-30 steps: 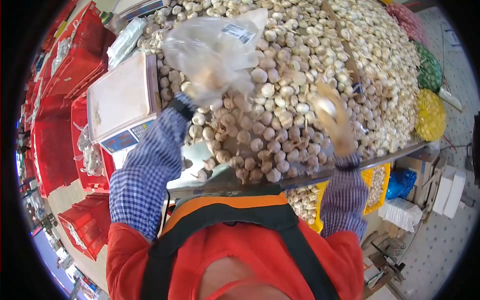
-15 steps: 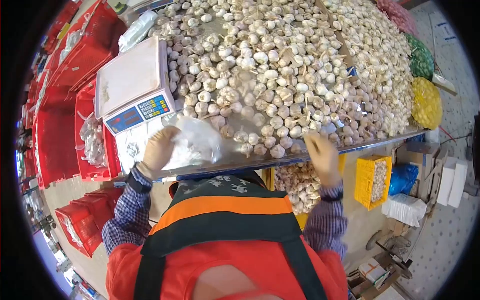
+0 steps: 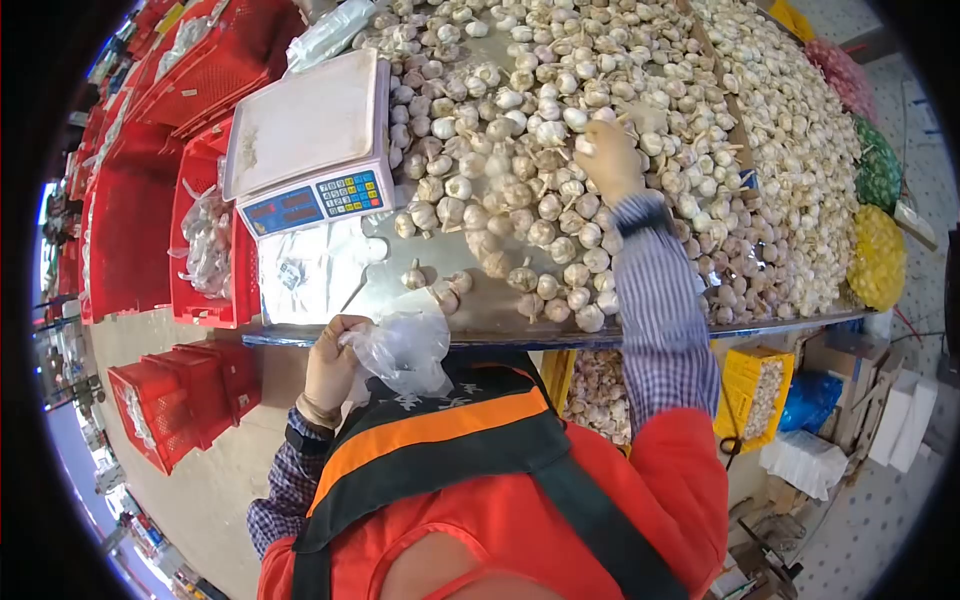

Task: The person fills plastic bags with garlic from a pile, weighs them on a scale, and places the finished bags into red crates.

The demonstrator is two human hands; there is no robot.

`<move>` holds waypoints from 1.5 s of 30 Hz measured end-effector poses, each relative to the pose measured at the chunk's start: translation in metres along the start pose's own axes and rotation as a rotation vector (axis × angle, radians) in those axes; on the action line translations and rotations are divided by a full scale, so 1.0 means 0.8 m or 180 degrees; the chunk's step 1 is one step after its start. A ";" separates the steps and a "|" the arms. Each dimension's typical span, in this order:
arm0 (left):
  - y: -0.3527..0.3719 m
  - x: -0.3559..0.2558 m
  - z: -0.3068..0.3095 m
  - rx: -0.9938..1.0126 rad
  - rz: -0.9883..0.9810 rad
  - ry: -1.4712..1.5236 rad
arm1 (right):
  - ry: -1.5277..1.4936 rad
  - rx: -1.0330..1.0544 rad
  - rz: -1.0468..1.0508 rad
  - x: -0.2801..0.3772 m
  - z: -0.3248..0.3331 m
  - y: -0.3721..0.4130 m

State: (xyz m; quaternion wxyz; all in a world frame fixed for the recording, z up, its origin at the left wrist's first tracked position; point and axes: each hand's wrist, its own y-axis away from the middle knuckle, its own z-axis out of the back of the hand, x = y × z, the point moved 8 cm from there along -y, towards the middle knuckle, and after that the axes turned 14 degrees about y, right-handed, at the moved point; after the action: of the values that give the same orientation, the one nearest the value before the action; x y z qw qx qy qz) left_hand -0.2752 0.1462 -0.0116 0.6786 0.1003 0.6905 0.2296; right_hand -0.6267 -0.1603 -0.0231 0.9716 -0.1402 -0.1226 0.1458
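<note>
My left hand (image 3: pixel 333 365) grips the neck of a clear plastic bag (image 3: pixel 402 348) holding a few garlic bulbs, just below the metal table's front edge (image 3: pixel 520 335). My right hand (image 3: pixel 605 160) reaches out over the big heap of garlic bulbs (image 3: pixel 560 120) and closes on one white bulb (image 3: pixel 583 145) near the middle of the pile. A digital weighing scale (image 3: pixel 310 150) with a white pan and blue keypad stands at the table's left, beside the heap.
Flat plastic bags (image 3: pixel 310 270) lie in front of the scale. Red crates (image 3: pixel 150 200) stack along the left. Yellow (image 3: pixel 878 255) and green (image 3: pixel 880 165) net sacks sit at the right. A yellow crate of garlic (image 3: pixel 755 395) stands under the table.
My left hand has pulled the bag down off the table to its front edge. My right hand has gone from the table's edge up onto the garlic heap and taken a bulb.
</note>
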 end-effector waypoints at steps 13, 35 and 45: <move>-0.058 0.013 -0.102 0.1316 -0.0039 0.0167 | -0.2097 -0.0063 -0.0671 0.083 0.154 0.165; -0.059 0.016 -0.017 0.1162 -0.0126 -0.0209 | -0.0884 0.0842 -0.2771 0.012 0.187 0.346; -0.045 -0.059 -0.025 0.1911 -0.2117 -0.1313 | -0.0587 -0.0077 -0.0070 0.369 0.127 0.207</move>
State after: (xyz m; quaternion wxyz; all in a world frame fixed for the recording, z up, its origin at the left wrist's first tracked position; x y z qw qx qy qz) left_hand -0.2855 0.0895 0.0138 0.7788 0.1090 0.5720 -0.2332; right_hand -0.4226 0.1095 0.0791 0.9560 -0.1365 -0.2149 0.1458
